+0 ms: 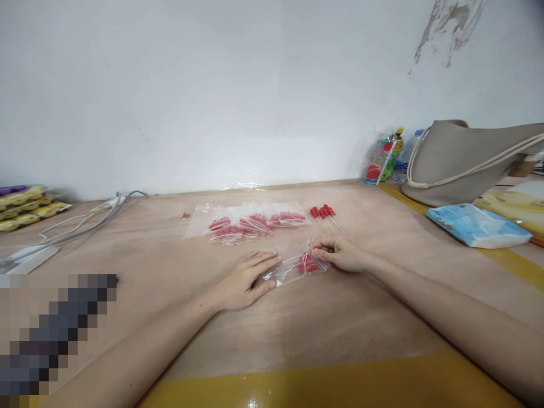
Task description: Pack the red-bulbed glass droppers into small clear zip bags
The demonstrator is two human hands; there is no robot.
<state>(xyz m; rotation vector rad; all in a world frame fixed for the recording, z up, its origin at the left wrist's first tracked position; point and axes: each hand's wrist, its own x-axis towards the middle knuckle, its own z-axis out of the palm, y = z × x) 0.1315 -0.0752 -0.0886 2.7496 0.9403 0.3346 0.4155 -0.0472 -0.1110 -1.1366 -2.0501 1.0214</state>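
Observation:
A small clear plastic bag (293, 266) with red-tipped droppers inside lies flat on the wooden table (340, 323). My left hand (246, 279) rests flat on the bag's left end, fingers stretched out. My right hand (342, 253) pinches the bag's right end at its opening, fingers curled. Just beyond my right hand lie a few loose red-tipped droppers (326, 216). Several filled clear bags (246, 222) with red droppers lie in an overlapping row further back.
A beige bag (459, 161) with cord handles, bottles (389, 156) and a blue tissue pack (476, 225) sit at the right. Grey cables (85, 221) and yellow packets (25, 207) lie at the left. A yellow stripe (340, 385) runs along the table's near edge.

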